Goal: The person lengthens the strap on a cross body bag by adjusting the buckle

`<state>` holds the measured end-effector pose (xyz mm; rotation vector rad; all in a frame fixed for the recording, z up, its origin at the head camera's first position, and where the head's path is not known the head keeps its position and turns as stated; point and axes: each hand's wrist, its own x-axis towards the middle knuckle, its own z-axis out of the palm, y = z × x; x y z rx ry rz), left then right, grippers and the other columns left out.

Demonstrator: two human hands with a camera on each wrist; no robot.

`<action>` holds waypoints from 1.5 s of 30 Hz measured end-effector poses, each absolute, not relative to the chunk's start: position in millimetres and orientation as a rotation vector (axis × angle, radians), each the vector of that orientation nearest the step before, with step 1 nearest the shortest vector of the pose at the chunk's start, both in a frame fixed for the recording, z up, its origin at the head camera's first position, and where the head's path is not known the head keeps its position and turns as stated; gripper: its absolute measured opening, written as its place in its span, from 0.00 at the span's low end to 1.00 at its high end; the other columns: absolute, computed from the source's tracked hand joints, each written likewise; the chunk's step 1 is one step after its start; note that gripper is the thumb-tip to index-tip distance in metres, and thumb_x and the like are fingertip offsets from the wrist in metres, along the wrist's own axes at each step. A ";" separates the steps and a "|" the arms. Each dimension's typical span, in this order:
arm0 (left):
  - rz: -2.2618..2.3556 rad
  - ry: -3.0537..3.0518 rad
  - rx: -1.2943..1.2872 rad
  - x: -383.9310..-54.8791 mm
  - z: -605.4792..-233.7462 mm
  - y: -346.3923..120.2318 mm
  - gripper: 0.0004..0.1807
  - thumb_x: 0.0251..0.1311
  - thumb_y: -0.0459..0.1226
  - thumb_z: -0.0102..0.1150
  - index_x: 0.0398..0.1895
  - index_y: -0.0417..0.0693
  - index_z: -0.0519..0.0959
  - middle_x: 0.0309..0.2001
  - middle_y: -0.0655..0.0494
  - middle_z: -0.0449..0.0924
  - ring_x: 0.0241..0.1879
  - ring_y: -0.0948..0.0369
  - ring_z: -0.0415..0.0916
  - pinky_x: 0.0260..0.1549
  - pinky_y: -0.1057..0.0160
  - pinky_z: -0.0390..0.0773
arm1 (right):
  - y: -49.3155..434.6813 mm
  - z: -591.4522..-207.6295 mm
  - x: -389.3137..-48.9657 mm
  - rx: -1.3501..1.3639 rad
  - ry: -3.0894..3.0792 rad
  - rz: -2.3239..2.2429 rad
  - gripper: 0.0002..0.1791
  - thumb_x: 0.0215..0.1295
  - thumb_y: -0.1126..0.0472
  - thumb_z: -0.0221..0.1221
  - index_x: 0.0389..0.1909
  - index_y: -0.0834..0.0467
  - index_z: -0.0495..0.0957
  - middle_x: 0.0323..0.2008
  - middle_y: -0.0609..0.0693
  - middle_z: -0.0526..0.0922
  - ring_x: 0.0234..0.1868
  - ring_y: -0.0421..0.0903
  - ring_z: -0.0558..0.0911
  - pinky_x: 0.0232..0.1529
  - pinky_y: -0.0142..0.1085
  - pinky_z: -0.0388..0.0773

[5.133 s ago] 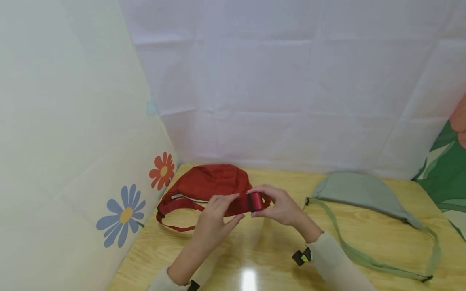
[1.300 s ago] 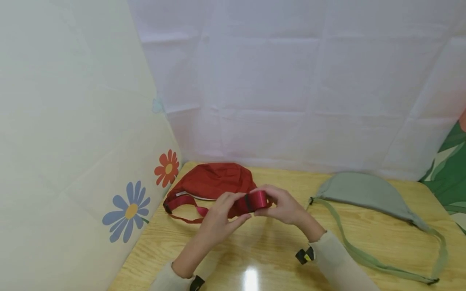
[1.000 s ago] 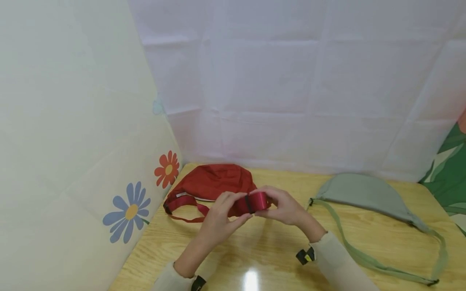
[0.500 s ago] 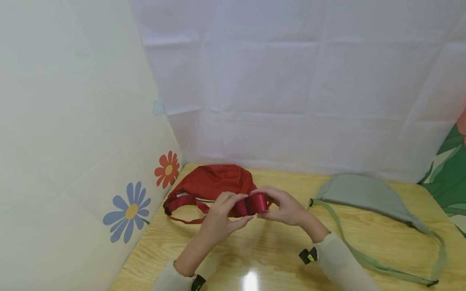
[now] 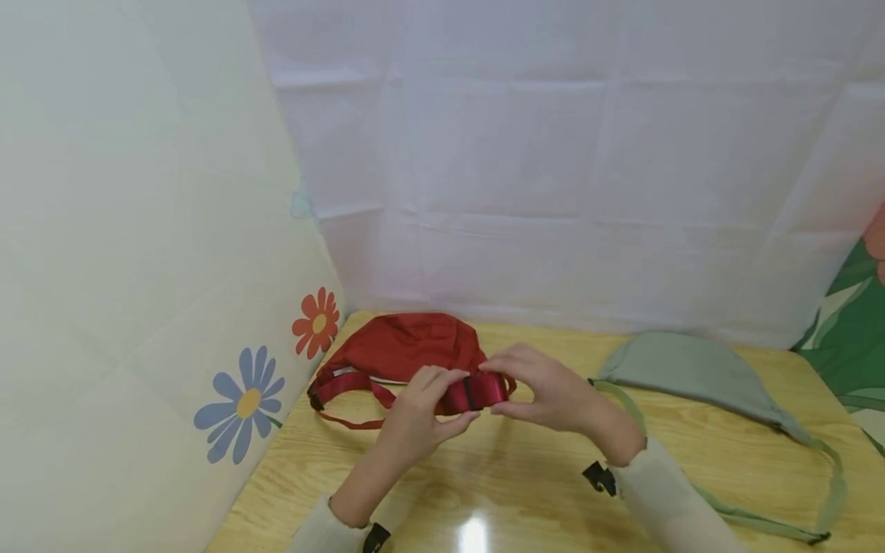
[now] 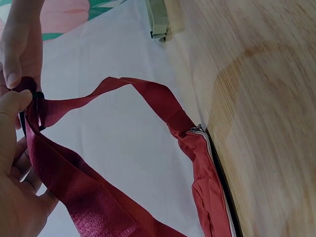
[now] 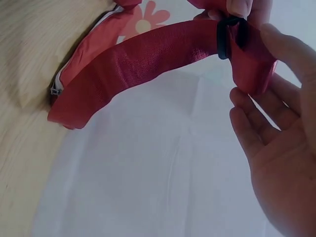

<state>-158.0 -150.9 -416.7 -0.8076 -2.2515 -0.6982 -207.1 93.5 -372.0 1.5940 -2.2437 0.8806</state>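
Observation:
A red waist bag [image 5: 408, 342] lies at the back left of the table, its strap [image 7: 138, 59] raised in front of it. My left hand [image 5: 411, 422] pinches the strap beside its black slider buckle [image 5: 473, 392], between thumb and fingers. To the right of the buckle the strap doubles into a short loop [image 7: 252, 69]. My right hand [image 5: 553, 388] holds this loop lightly, thumb on one edge and fingertips at the other, as the right wrist view shows. In the left wrist view the strap runs from the buckle back to the bag's zippered end.
A grey-green waist bag [image 5: 691, 369] lies at the back right, its pale green strap [image 5: 826, 476] looping toward the front and partly behind my right forearm. A white cloth wall [image 5: 512, 192] stands along the table's [image 5: 429, 499] back edge, and a flower-printed one at left.
Over five seconds both hands stay at the slider buckle. In the last half second my right wrist shifts right and its fingers spread on the loop; my left hand stays nearly still.

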 end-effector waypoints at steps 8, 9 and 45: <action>-0.695 -2.269 -0.798 -154.9 -413.2 -149.3 0.29 0.47 0.42 0.79 0.53 0.44 0.80 0.45 0.56 0.81 0.44 0.60 0.75 0.39 0.63 0.81 | 86.4 -365.1 -200.3 1.605 -2.248 0.748 0.22 0.60 0.61 0.72 0.55 0.59 0.81 0.49 0.50 0.82 0.51 0.45 0.78 0.47 0.34 0.81; -0.699 -2.276 -0.795 -154.8 -412.4 -149.5 0.29 0.47 0.42 0.79 0.52 0.43 0.79 0.45 0.56 0.81 0.44 0.61 0.76 0.40 0.63 0.81 | 86.2 -365.1 -200.7 1.604 -2.253 0.747 0.22 0.61 0.61 0.72 0.55 0.59 0.80 0.50 0.50 0.81 0.51 0.45 0.78 0.48 0.34 0.81; -0.655 -2.296 -0.880 -155.8 -413.5 -169.5 0.32 0.53 0.42 0.77 0.61 0.41 0.78 0.49 0.51 0.83 0.48 0.59 0.79 0.41 0.60 0.83 | 101.1 -388.0 -208.4 1.521 -2.167 1.221 0.26 0.63 0.68 0.68 0.62 0.60 0.75 0.54 0.53 0.82 0.53 0.48 0.82 0.54 0.42 0.81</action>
